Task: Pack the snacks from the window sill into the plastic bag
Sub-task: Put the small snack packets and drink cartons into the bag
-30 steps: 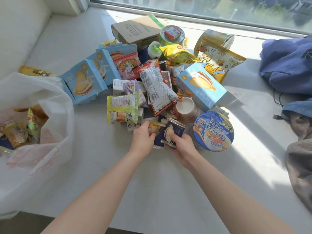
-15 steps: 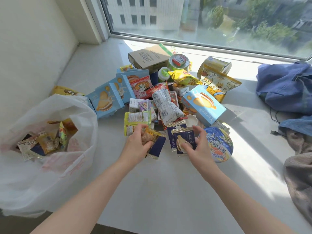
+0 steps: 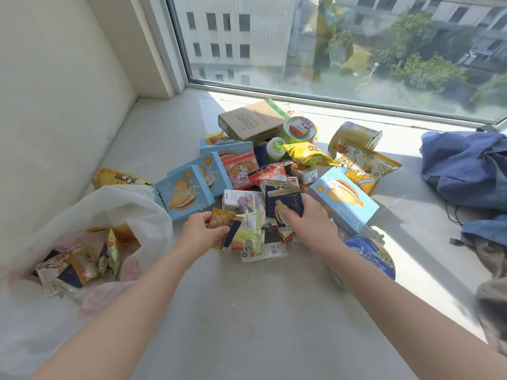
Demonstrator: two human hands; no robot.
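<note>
A heap of snacks lies on the white window sill (image 3: 247,325): light blue cookie boxes (image 3: 186,193), a pink packet (image 3: 241,171), yellow bags (image 3: 365,165) and a brown carton (image 3: 252,122). My left hand (image 3: 200,234) grips a small orange and navy snack packet (image 3: 222,223), lifted above the pile. My right hand (image 3: 310,218) holds dark navy cookie packets (image 3: 284,207) upright over the heap. The white plastic bag (image 3: 131,204) gapes open at the left, with several small packets (image 3: 82,264) inside.
A round blue bowl of noodles (image 3: 370,259) sits under my right forearm. Blue fabric and a bag (image 3: 466,165) are piled at the right, with grey cloth (image 3: 493,305) below. The wall stands at the left and the window pane behind the pile.
Both hands have lifted their packets off the sill and upward. The camera has tilted up, so the window and more of the bag's inside now show.
</note>
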